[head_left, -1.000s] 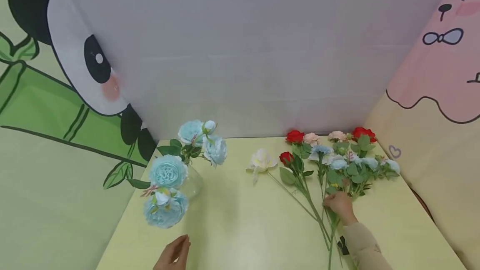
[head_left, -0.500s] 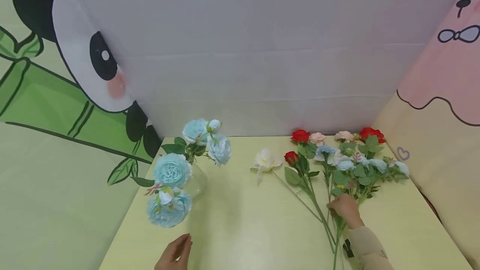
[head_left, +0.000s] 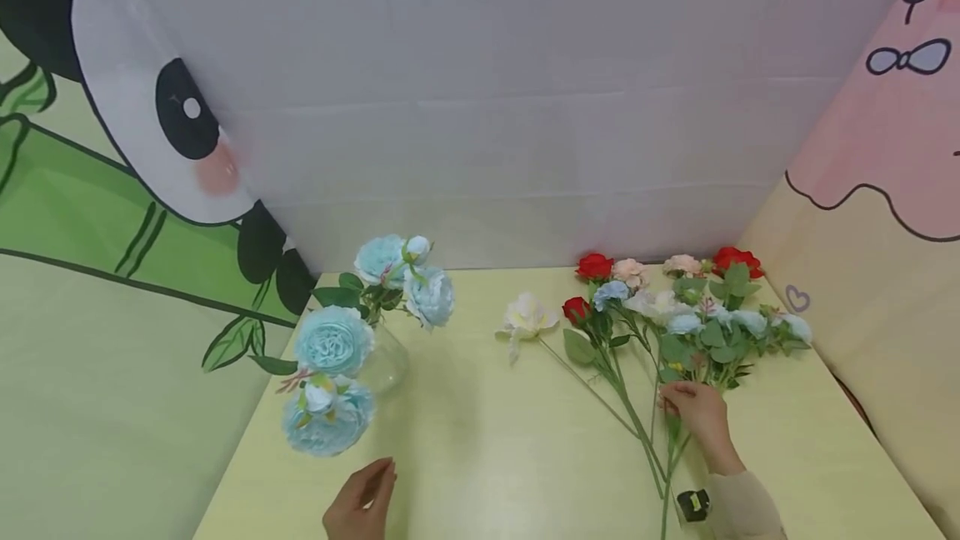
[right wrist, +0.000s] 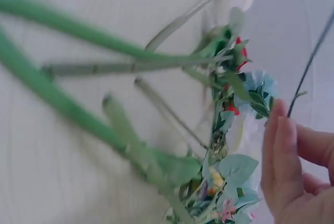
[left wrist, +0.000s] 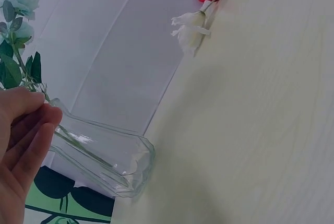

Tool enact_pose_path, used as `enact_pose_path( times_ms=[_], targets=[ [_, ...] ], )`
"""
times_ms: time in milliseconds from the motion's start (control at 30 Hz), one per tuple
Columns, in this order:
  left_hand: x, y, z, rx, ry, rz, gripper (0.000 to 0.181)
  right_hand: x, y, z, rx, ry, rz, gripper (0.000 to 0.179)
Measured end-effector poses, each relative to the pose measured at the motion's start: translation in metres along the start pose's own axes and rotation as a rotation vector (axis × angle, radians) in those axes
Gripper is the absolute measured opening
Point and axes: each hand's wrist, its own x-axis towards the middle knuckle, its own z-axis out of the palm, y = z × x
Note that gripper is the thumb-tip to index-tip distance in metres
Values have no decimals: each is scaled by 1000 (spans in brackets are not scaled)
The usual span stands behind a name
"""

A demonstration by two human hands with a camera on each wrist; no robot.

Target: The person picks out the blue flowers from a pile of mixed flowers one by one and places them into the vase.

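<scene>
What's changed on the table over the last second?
The small blue flower has shifted left, toward the nearest red rose. The right hand has edged slightly right and pinches a thin stem; whether it already held it isn't clear. The left hand has edged forward and right. The vase and white flower look unmoved.

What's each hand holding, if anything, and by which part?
The right hand pinches a thin stem, probably of the blue flower beside a red rose. The left hand holds nothing.
</scene>
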Motion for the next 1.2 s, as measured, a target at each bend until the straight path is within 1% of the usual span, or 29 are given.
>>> enact_pose_path(
  times_ms=[67,133,200,300,333,367,433,500,567,633,700,767,833,900,967,1100,1167,1200],
  targets=[
    [2,7,0,8,-5,5,18,-2,-3,1,152,-16,31,37],
    [2,9,0,13,-9,4,18,-5,-6,1,294,-33,57,41],
    [1,6,1,8,-13,-1,19,-8,-10,2,430,-48,59,31],
    [-2,-6,4,-6,-18,-16,19,-16,-17,4,598,-71,6,12],
    [-4,-10,5,-6,-18,-19,19,-19,-20,5,649,-81,-21,14],
    [-5,-13,6,-12,-18,-24,18,-22,-23,6,699,-95,-46,19],
    [-9,-19,8,-26,-14,-19,18,-28,-28,8,770,-120,-109,26],
    [-11,-21,11,-44,-11,-3,19,-34,-33,10,835,-134,-153,27],
    [-13,-22,15,-82,-14,16,20,-39,-38,12,882,-138,-182,27],
    [-15,-21,19,-110,-18,31,21,-43,-42,14,905,-135,-201,26],
    [-15,-20,22,-138,-29,42,21,-47,-48,16,897,-118,-208,24],
    [-15,-18,26,-147,-51,52,21,-51,-53,19,858,-91,-200,21],
    [-14,-16,29,-154,-79,60,21,-55,-58,22,791,-53,-183,17],
    [-13,-12,33,-141,-118,71,22,-60,-63,25,741,-21,-172,12],
    [-11,-7,38,-147,-162,78,22,-65,-66,30,719,0,-182,9],
    [-4,2,46,-170,-249,129,19,-74,-70,40,716,-19,-232,8],
    [0,6,49,-198,-276,146,18,-78,-70,44,702,-40,-252,8],
    [1,7,50,-215,-279,168,18,-79,-70,46,689,-47,-261,6]
  ],
)
